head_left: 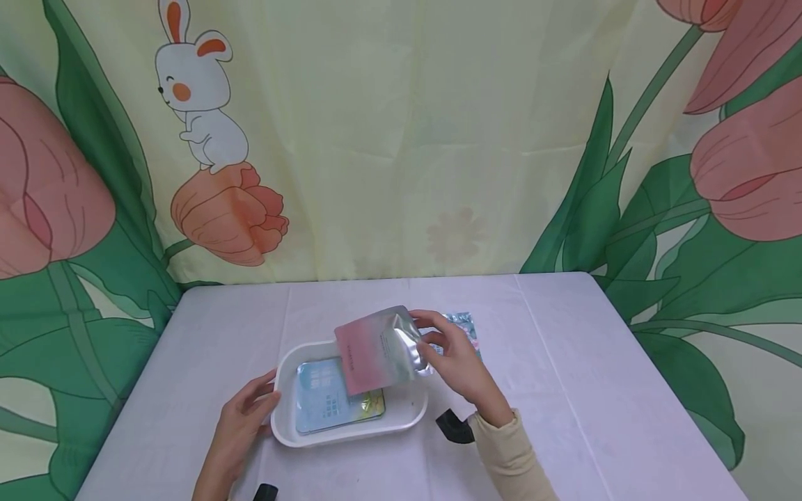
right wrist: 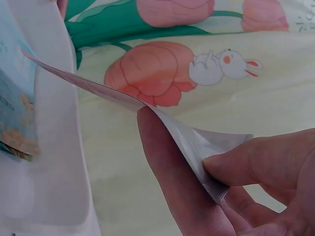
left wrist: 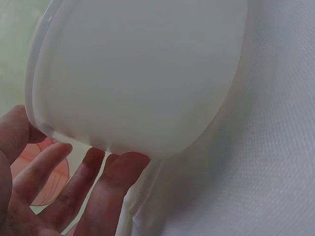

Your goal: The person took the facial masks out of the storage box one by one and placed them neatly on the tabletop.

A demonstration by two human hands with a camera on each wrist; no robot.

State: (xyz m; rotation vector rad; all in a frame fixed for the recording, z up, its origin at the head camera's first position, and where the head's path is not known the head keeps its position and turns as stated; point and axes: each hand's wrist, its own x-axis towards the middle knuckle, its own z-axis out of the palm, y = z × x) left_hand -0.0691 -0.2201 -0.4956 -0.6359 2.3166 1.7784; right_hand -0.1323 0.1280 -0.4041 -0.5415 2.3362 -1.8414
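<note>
A pink-to-silver foil sachet (head_left: 370,351) hangs tilted over the right part of the white tray (head_left: 407,416). My right hand (head_left: 456,362) pinches its silver end; in the right wrist view the thumb (right wrist: 256,160) presses it against the fingers, and the sachet shows edge-on and bent. At the tray's left end, my left hand (head_left: 241,417) holds the rim. In the left wrist view the thumb is at the rim and the fingertips (left wrist: 130,164) lie against the outer wall. Inside the tray lies a light blue packet (head_left: 326,400), partly covered by the sachet in the head view.
Behind my right hand, another blue patterned packet (head_left: 466,325) lies on the white-covered table (head_left: 532,390), partly hidden. A black wrist strap (head_left: 455,426) shows beside the right sleeve. A curtain (head_left: 388,139) with tulips and a rabbit hangs at the table's back edge.
</note>
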